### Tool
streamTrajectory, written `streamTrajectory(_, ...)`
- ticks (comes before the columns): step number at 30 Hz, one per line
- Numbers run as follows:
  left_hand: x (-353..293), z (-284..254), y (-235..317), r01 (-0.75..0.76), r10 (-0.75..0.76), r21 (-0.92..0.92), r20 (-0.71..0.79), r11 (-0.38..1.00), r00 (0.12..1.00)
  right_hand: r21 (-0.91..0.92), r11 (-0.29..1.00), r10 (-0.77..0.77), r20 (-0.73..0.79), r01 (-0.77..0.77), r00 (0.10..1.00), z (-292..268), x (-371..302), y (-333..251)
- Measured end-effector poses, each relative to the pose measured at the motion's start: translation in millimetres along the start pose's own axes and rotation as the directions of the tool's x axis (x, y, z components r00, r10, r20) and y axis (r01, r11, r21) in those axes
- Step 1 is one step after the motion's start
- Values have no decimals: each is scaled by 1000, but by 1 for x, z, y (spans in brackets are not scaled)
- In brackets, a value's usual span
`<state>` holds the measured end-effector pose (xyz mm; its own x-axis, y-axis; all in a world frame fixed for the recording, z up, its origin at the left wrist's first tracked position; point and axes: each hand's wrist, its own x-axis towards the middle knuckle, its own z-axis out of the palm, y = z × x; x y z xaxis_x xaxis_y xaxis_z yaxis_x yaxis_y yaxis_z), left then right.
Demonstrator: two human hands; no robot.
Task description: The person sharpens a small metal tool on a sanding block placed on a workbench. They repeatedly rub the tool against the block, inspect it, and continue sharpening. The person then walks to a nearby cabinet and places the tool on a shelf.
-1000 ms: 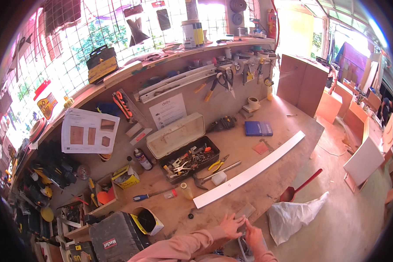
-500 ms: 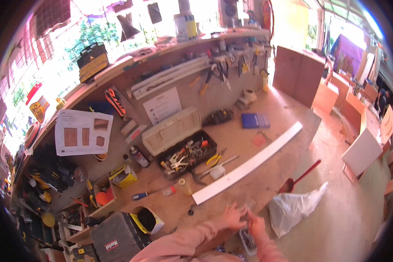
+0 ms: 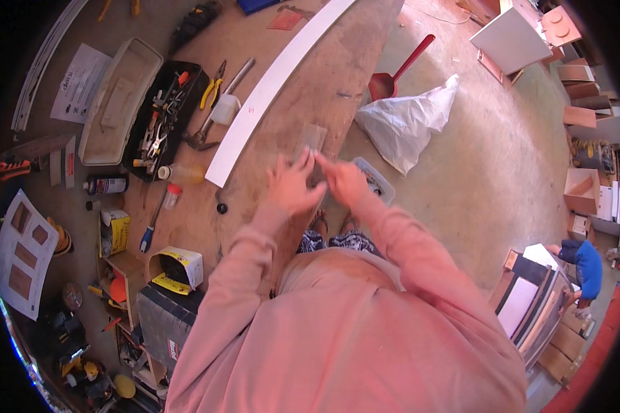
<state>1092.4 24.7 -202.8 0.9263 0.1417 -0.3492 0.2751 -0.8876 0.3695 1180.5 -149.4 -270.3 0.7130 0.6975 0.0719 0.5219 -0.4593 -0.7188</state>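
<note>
My left hand (image 3: 293,187) is over the workbench near its edge, thumb and fingers spread apart. My right hand (image 3: 346,182) meets it at the fingertips, its fingers bent together in a pinch; whatever is between them is too small or blurred to make out. Just beyond the fingertips lies a flat, translucent piece (image 3: 313,135) on the bench. Beside my right hand, and partly hidden by it, is a clear plastic tub (image 3: 386,190) with small dark contents. A long white strip (image 3: 258,107) lies on the bench to the left of the hands.
Left on the workbench (image 3: 317,82) are an open toolbox (image 3: 198,86), a hammer (image 3: 198,141), yellow pliers (image 3: 211,93), a screwdriver (image 3: 147,237) and a black case (image 3: 162,323). Past the bench edge lie a white plastic bag (image 3: 410,127) and red dustpan (image 3: 384,86). A person (image 3: 585,268) bends at right.
The view has tilted down and turned right, so my torso and feet now show. My hands stay together near the bench edge, with the left hand's fingers more spread.
</note>
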Motion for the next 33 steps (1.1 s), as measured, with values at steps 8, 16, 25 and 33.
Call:
streamTrajectory(8, 25, -14, 1, -32, 32, 5, -117, 999, 993, -99, 995, 29, -18, -31, 999, -10, 27, -3)
streamTrajectory(16, 4, -9, 0, -36, 38, 41, -36, 998, 999, -90, 995, 54, 57, -49, 997, -7, 3, -6)
streamTrajectory(25, 8, 2, -14, -97, 104, 144, -39, 985, 994, -64, 998, 35, 109, -28, 993, 8, 0, 17)
streamTrajectory(33, 56, -14, 7, -17, 20, 48, -62, 999, 998, -134, 988, 77, 15, -74, 997, -15, 51, 29)
